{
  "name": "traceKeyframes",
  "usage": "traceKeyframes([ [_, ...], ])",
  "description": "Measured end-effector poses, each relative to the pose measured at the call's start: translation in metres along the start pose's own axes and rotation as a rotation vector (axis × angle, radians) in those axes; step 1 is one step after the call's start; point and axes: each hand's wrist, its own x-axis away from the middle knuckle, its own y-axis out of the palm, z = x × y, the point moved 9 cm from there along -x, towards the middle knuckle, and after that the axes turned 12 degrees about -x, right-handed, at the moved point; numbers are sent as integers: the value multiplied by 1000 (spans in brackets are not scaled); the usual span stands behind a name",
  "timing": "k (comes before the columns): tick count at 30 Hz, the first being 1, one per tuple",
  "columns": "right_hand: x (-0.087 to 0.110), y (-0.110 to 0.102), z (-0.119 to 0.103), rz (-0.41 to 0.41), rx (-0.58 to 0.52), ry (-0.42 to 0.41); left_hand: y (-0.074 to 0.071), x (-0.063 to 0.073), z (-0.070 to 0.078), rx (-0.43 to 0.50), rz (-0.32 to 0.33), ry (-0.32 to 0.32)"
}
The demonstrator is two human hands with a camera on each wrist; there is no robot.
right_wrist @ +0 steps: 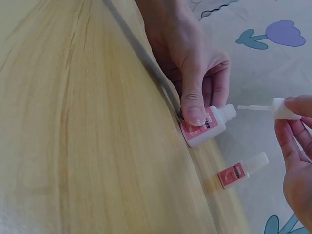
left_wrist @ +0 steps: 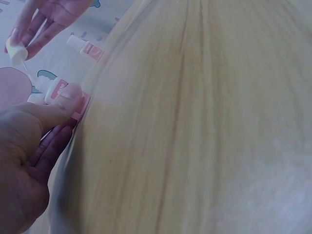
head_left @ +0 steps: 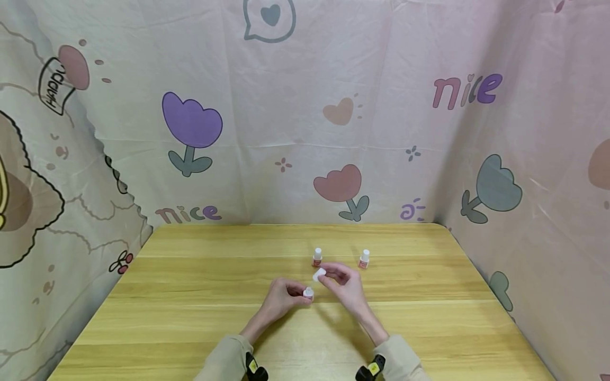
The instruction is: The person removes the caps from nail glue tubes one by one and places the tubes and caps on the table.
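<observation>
My left hand (head_left: 280, 297) pinches a small white bottle (right_wrist: 199, 131) with a red label between thumb and fingers. The bottle stands on the table, its neck uncovered. Just above and to the right, my right hand (head_left: 348, 290) holds a white cap (right_wrist: 285, 109) by thumb and fingertips. A thin pale applicator stem (right_wrist: 254, 107), like a brush, sticks out of the cap. In the right wrist view its tip points at the bottle's mouth, with a small gap between. The left wrist view shows the cap (left_wrist: 17, 52) and the bottle's label (left_wrist: 58, 88).
Two more capped bottles with red labels stand upright farther back: one (head_left: 317, 259) just beyond my hands, the other (head_left: 364, 260) to the right. The wooden table (head_left: 214, 264) ends at a patterned cloth backdrop (head_left: 286, 121), which also hangs along both sides.
</observation>
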Motion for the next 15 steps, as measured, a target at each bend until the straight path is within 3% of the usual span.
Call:
traceKeyframes([
  [6, -1, -8, 4, 80, -48, 56, -1, 0, 0, 3, 14, 6],
  [15, -1, -11, 3, 96, -67, 27, -2, 0, -2, 8, 29, 19],
])
